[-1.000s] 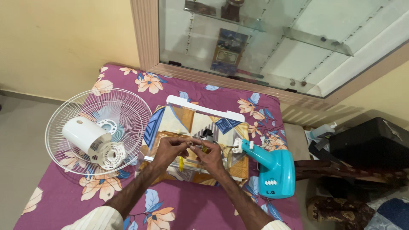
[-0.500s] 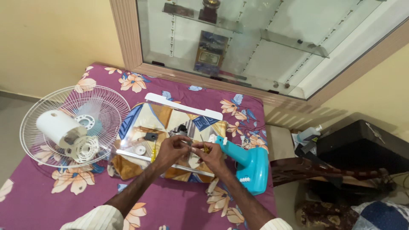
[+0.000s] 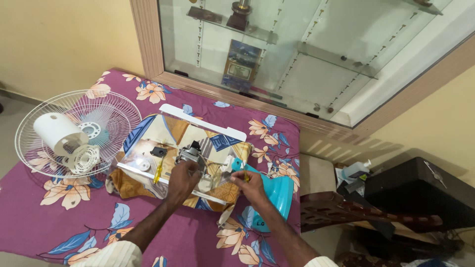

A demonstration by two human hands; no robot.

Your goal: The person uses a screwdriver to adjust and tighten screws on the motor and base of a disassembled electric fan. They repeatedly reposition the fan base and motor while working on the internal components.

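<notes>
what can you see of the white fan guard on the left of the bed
The white fan guard is a round cage of thin wire spokes, metal by the look of it, lying flat on the purple floral cloth at the left. A white cylindrical housing and a small round slotted white cap rest on it. Its right rim reaches the patterned tray. Neither hand touches it; the left hand is nearer.

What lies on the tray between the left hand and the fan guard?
In the head view, a yellow-handled screwdriver, a small black part and a white round piece lie on the tray between the left hand and the fan guard.
</notes>
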